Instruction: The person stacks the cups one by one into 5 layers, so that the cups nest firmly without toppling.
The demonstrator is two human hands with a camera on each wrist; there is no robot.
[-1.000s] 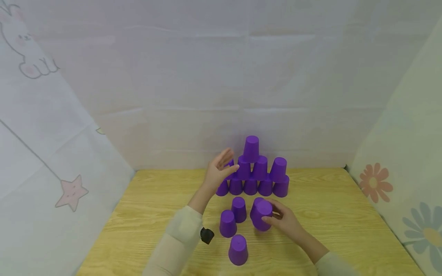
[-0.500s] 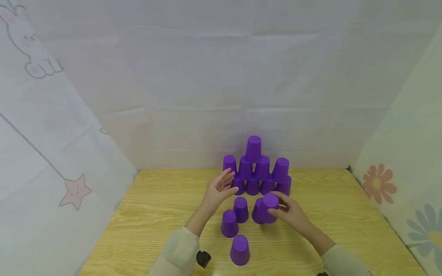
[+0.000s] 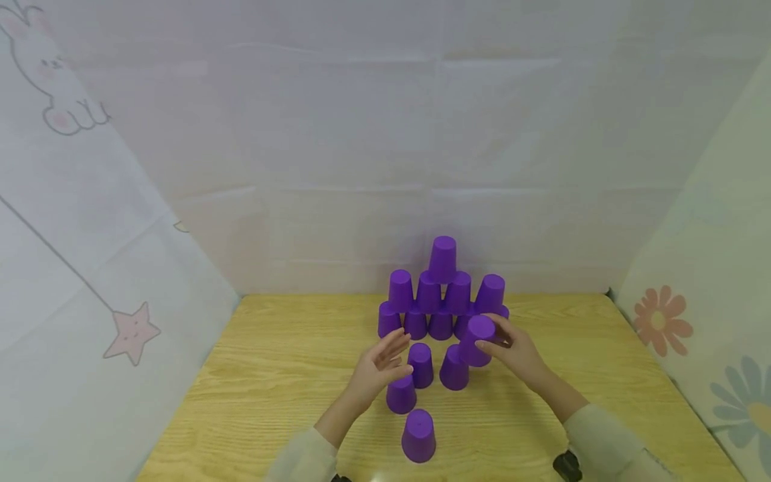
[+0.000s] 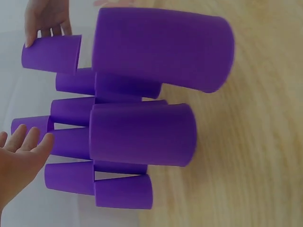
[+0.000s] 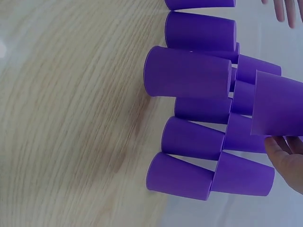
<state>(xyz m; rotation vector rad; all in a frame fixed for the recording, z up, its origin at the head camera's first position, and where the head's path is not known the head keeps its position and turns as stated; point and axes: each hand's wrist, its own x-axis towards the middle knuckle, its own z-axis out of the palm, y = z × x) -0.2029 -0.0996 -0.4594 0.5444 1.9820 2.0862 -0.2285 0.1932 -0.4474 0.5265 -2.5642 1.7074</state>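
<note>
My right hand [image 3: 521, 355] grips an upside-down purple cup [image 3: 477, 341] between thumb and fingers, raised above the table. In the right wrist view this held cup [image 5: 281, 104] hangs before the stack. My left hand [image 3: 370, 378] is empty, fingers relaxed and apart, over two standing cups, a nearer one [image 3: 401, 398] that it partly covers and a farther one [image 3: 420, 367]. Another upturned cup [image 3: 454, 369] stands just below the held one. Behind them rises a stack of purple cups: a bottom row [image 3: 440, 326], a second row [image 3: 429, 294] and a single cup [image 3: 443, 260] on top.
One more upturned cup [image 3: 418, 436] stands nearest the front of the wooden table [image 3: 271, 381]. A pale cloth wall [image 3: 337, 167] closes the back right behind the stack, and printed cloths [image 3: 78, 221] flank both sides.
My right hand has lifted the cup away from the standing cup, farther back and to the right. The left hand has drawn back from the stack towards the front.
</note>
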